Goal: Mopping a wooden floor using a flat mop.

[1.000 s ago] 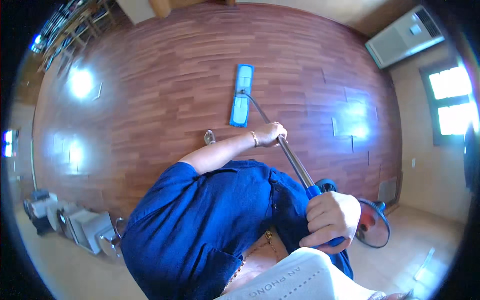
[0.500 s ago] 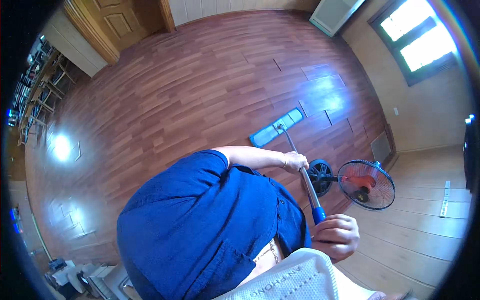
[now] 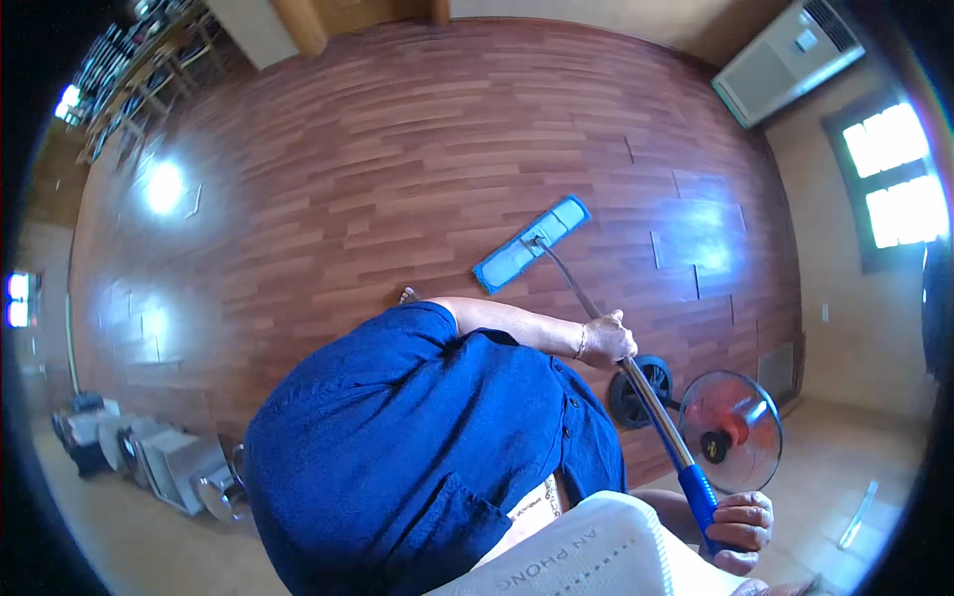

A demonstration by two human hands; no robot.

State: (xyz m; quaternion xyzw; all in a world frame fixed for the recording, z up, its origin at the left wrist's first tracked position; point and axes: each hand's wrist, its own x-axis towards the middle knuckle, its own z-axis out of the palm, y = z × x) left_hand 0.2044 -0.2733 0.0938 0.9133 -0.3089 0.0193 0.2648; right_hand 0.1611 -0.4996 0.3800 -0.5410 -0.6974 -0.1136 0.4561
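A flat mop with a light-blue, blue-edged head (image 3: 532, 244) lies on the wood-look floor ahead of me. Its metal pole slants from the head down to the right, ending in a blue grip (image 3: 700, 497). My left hand (image 3: 608, 340), wearing a bracelet, reaches across my body and is wrapped round the middle of the pole. Down at the lower right, my right hand (image 3: 740, 529) has its fingers curled round the blue grip near the pole's end. My toes (image 3: 408, 295) show just past my blue shirt.
A standing fan (image 3: 730, 432) with a dark round base (image 3: 640, 392) is close to the pole on the right. Farther off are a white floor-standing air-conditioner-like unit (image 3: 788, 62) and a window (image 3: 889, 177). Furniture (image 3: 149, 89) lines the far left; grey-white containers (image 3: 179, 467) sit lower left.
The view has turned, shifting the room around me. The mop head sits slightly more to the left, while both hands have moved right and lower in the picture, still holding the pole.
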